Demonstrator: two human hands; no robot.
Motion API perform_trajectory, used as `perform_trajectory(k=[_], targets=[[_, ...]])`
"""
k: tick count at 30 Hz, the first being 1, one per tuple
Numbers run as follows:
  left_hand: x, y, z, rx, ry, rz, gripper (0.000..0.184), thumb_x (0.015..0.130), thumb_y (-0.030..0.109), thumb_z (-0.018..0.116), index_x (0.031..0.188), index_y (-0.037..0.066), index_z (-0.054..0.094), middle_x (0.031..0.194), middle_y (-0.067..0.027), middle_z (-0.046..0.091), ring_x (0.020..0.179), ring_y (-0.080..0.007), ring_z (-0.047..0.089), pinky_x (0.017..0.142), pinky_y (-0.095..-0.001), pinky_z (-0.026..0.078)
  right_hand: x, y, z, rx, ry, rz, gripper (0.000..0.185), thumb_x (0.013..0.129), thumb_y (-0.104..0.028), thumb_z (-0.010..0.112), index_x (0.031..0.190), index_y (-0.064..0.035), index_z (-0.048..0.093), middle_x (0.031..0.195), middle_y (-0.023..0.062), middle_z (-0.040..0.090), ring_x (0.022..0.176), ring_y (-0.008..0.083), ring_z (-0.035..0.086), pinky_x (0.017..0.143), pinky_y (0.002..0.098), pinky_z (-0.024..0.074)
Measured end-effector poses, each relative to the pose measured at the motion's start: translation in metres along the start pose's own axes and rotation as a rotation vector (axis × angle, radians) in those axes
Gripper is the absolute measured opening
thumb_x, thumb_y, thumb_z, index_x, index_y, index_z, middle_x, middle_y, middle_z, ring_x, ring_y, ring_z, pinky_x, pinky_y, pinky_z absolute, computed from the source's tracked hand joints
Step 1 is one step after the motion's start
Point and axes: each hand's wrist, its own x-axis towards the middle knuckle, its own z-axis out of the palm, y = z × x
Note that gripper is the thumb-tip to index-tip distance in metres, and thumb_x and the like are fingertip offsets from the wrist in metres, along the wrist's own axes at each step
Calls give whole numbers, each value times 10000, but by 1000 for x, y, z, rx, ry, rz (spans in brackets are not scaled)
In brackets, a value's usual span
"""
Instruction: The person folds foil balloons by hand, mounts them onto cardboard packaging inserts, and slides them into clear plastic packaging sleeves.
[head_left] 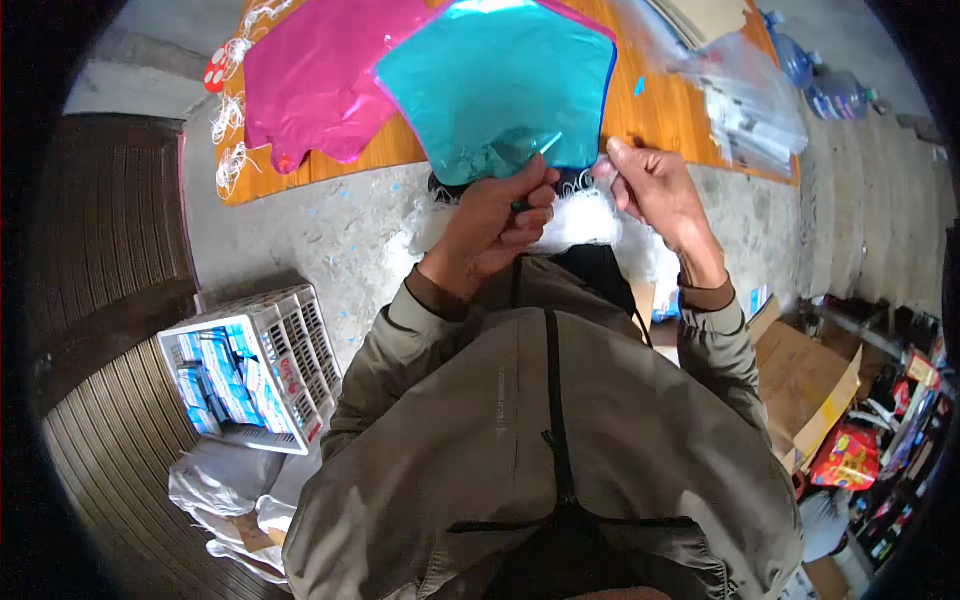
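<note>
A shiny teal foil sheet [500,80], shaped like a flat balloon with a purple edge, lies at the near edge of the wooden table. Over its lower corner is my left hand [500,218], fingers curled and thumb pressed on the index finger. A short pale strip [548,143] shows by the thumb tip, and a small green thing [519,205] is partly hidden in the fingers. Just right of the sheet, my right hand [655,195] has thumb and forefinger pinched together; what they hold is unclear. White string [585,220] bunches below both hands.
Pink foil sheets [325,80] and bundles of white string [232,165] lie on the left of the table [650,125]. Clear plastic bags [755,110] are at right. On the floor stand a white crate [300,350] of blue-and-white packs and a cardboard box [800,380].
</note>
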Motion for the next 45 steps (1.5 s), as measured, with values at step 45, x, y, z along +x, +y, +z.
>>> perform_trajectory(k=[45], targets=[[-34, 26, -29, 600, 435, 443, 551, 1041, 476, 575, 1119, -61, 674, 1003, -164, 757, 776, -228, 750, 685, -320, 617, -15, 19, 38, 339, 189, 121, 256, 953, -270, 758, 782, -97, 676, 533, -85, 413, 421, 14, 304, 412, 214, 208]])
